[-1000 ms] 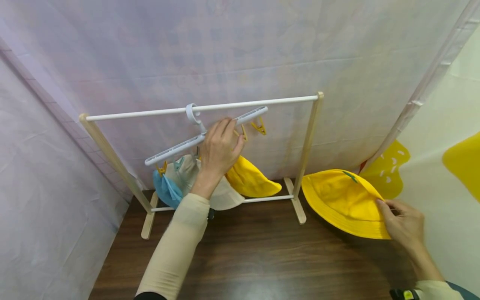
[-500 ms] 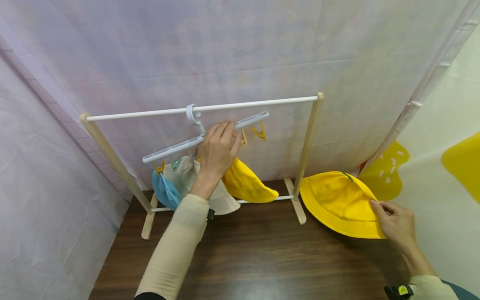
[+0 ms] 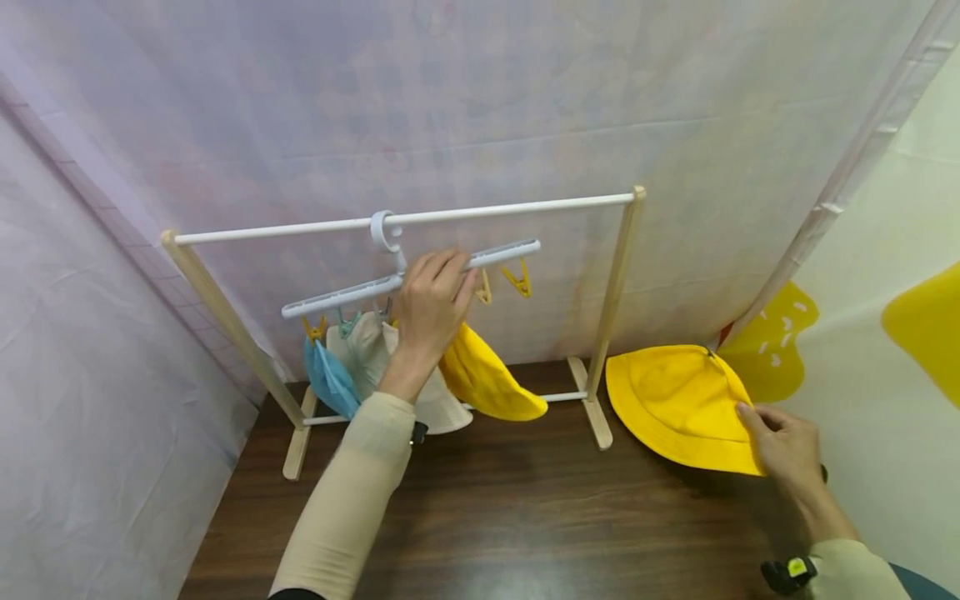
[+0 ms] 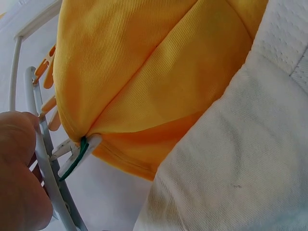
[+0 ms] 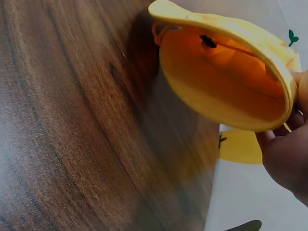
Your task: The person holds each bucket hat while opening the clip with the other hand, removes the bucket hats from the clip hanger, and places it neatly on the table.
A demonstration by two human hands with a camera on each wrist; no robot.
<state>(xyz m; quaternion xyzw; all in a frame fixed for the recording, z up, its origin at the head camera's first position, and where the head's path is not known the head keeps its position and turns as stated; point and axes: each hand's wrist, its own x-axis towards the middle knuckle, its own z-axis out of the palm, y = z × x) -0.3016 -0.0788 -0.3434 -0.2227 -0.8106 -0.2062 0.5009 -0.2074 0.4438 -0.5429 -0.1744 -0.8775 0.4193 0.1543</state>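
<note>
My left hand (image 3: pixel 431 308) grips the middle of a pale grey clip hanger (image 3: pixel 341 297), hooked on a rack's white top rail. Clipped along it hang a blue hat (image 3: pixel 330 379), an off-white hat (image 3: pixel 441 404) and a yellow hat (image 3: pixel 487 375), each partly overlapped by another or by my arm. A clip bites the hanging yellow hat's crown beside a green sprout tip in the left wrist view. Two yellow clips, one of them this clip (image 3: pixel 519 279), dangle bare at the hanger's right end. My right hand (image 3: pixel 787 446) pinches the brim of another yellow bucket hat (image 5: pixel 216 77), its opening showing.
The wooden rack's right post (image 3: pixel 617 292) stands between the hanger and the held hat. Its feet rest on a dark wooden table (image 3: pixel 525 517). A pale curtain (image 3: pixel 480 100) closes off the back, and a white cloth with yellow patches (image 3: pixel 885 250) is on the right.
The hanger's right end has dipped and its left end has risen, leaving it more level. The right hand has shifted slightly left, still holding the yellow hat.
</note>
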